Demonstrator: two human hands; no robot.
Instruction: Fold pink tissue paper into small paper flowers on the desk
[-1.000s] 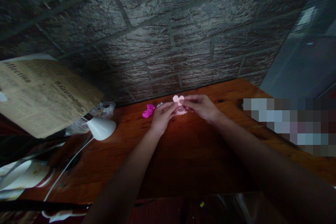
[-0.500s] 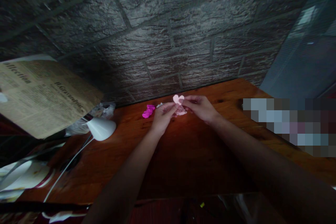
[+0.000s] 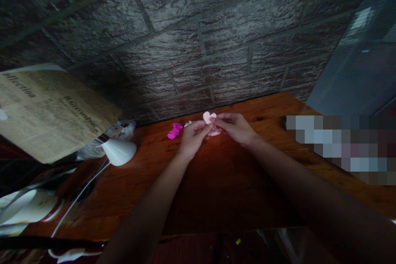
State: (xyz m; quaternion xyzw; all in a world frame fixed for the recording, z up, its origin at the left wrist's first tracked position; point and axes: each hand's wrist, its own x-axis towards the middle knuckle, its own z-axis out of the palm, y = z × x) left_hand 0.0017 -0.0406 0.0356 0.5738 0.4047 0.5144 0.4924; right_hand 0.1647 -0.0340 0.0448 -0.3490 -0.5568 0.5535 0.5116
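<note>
A small pale pink heart-shaped piece is pinched between my two hands above the table. My left hand grips its lower left side with thumb and fingers. From the right, the thumb and index finger of my right hand are closed on its other edge. Beneath the fingers lies more pale pink material, partly hidden. To the left of my left hand rests a crumpled bright magenta piece, and a small whitish piece shows just behind that hand.
A white cone-shaped lamp with a cord stands left on the wooden table. Behind it are a printed paper bag and clear plastic. A white tub sits at lower left. A stone-patterned wall rises behind the table.
The heart-shaped piece has tilted slightly and shifted a little left between my fingers. Both hands stay almost in place.
</note>
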